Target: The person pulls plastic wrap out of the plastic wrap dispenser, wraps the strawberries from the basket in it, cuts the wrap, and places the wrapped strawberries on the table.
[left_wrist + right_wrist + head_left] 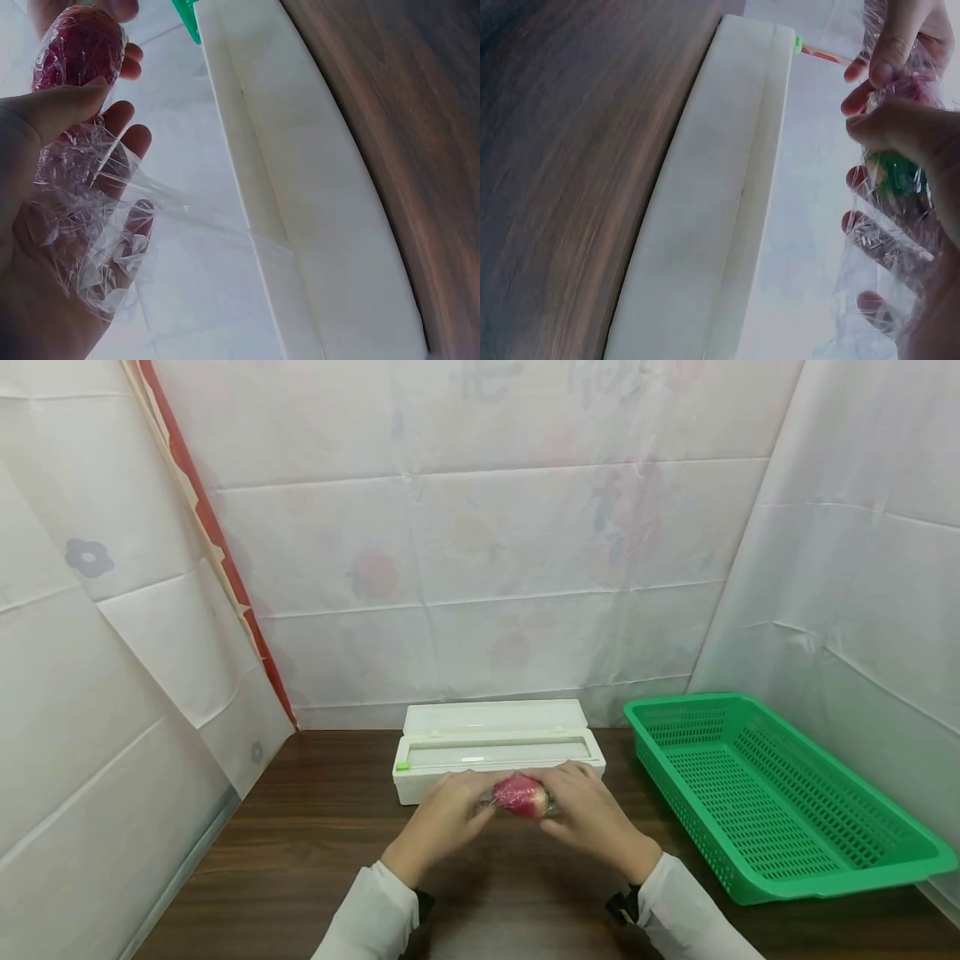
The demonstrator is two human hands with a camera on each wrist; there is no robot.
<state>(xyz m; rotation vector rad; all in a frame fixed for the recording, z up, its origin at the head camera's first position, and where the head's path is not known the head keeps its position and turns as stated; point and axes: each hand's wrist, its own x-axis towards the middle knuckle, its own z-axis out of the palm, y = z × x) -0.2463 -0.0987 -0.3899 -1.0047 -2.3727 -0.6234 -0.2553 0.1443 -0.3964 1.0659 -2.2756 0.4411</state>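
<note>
Over the front of a white cling film dispenser (495,750), both hands hold a round pink-red fruit (520,796) wrapped in clear film, paler at its right end. The left hand (447,817) grips its left end, thumb and fingers on either side. At the other end, the right hand (592,817) grips the wrapping. Crumpled cling film (94,217) trails across the left palm in the left wrist view. More loose film (892,240) lies along the right palm, with a green patch showing through it. The fruit's exact kind is hard to tell.
A green plastic basket (795,887) with slotted sides stands on the right of the dark wooden table (300,835). The dispenser's lid (495,717) is raised at the back, and a small green slider (402,766) sits at its left end. White sheeting (465,543) surrounds the table.
</note>
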